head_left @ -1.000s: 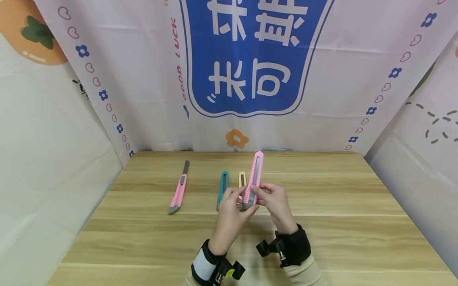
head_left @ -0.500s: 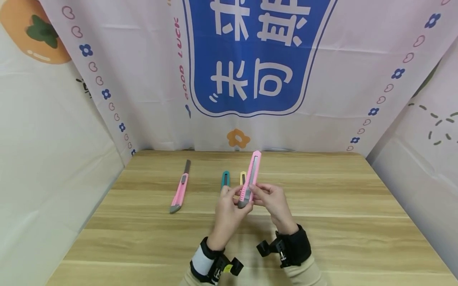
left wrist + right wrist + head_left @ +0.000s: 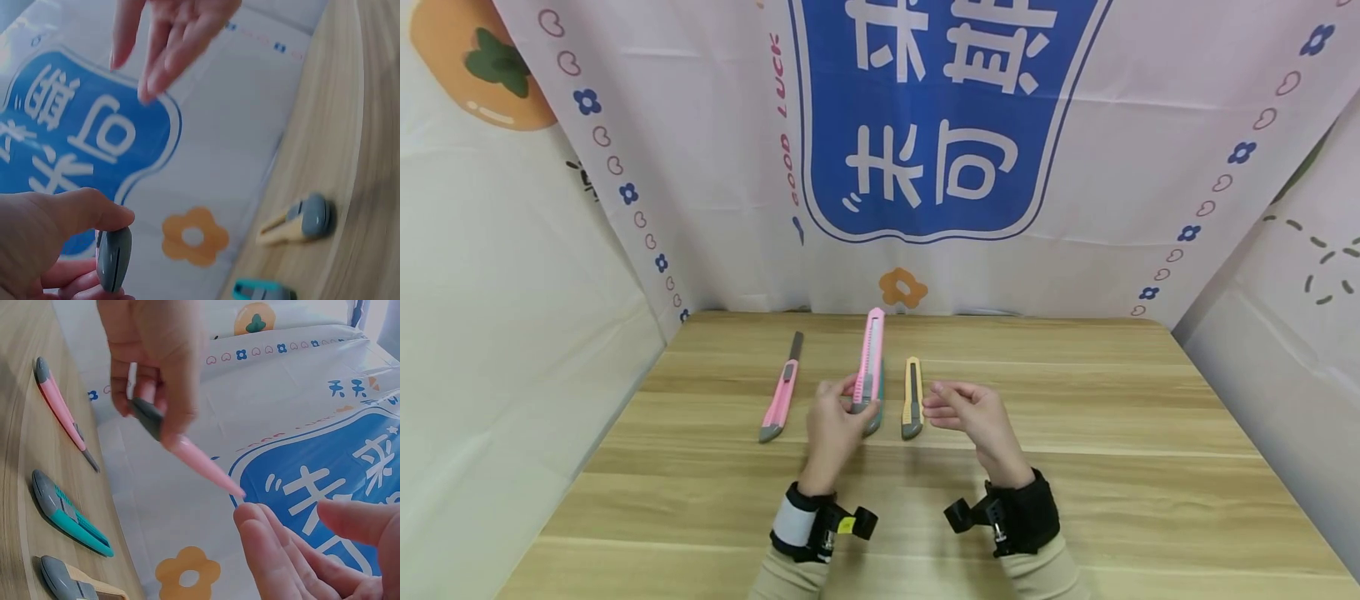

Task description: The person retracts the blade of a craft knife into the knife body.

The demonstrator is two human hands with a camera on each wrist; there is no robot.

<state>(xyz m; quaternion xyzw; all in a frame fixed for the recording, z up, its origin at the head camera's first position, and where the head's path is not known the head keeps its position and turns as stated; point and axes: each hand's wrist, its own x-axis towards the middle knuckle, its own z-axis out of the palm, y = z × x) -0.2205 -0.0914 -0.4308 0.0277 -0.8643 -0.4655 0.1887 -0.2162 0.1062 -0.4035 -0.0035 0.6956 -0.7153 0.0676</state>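
My left hand (image 3: 831,433) pinches a pink utility knife (image 3: 870,354) near its grey end between thumb and fingers. The knife is raised off the table, its pink tip pointing away from me. Beneath it lies a teal utility knife (image 3: 72,515), mostly covered by it in the head view. My right hand (image 3: 981,425) hovers with bent, relaxed fingers and nothing in it; thumb and fingers stand apart in the right wrist view. Nearest to it on the table is a yellow utility knife (image 3: 912,400) with a grey end.
A second pink utility knife (image 3: 780,396) lies left of my left hand, its blade extended toward the back. The wooden table (image 3: 1075,492) ends at a printed cloth backdrop (image 3: 737,250). White cloth (image 3: 512,333) hangs at both sides.
Both hands were on the pink utility knife earlier. The right hand has let go and stayed about in place; the left has carried the knife leftward, uncovering the yellow one.
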